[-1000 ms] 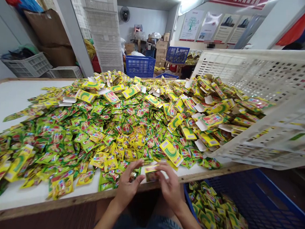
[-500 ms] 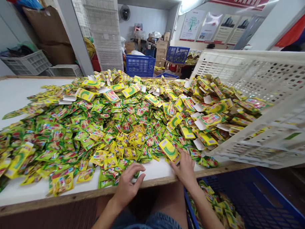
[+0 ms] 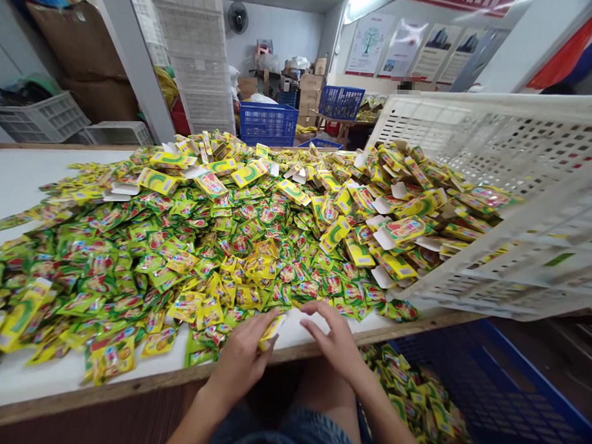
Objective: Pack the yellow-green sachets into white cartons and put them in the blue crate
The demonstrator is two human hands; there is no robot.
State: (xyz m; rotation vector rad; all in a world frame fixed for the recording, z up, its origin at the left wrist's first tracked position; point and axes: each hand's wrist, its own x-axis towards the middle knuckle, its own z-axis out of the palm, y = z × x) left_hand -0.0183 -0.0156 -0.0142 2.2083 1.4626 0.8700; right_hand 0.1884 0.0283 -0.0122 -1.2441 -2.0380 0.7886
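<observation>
My left hand (image 3: 243, 353) is closed round a small yellow box (image 3: 271, 332), held upright at the table's near edge. The hand hides much of the box. To its right, my right hand (image 3: 337, 346) has its thumb and fingers apart, with the fingertips close to the box's pale upper end; I see nothing held in them. Beyond both hands spreads a heap of small green sachets (image 3: 250, 230), with yellow sachets (image 3: 260, 266) among them. Yellow boxes with open white flaps (image 3: 406, 231) lie piled at the right.
A white perforated crate (image 3: 474, 118) lies tipped on its side at the right, boxes spilling from it. Below the table edge is a blue crate (image 3: 528, 385) holding filled packs (image 3: 430, 408). The white tabletop (image 3: 42, 385) has a wooden edge. Stacked white crates (image 3: 195, 63) stand behind.
The yellow box has passed from my right hand into my left and come closer to the table edge. My right hand has moved left towards it. The view has shifted slightly.
</observation>
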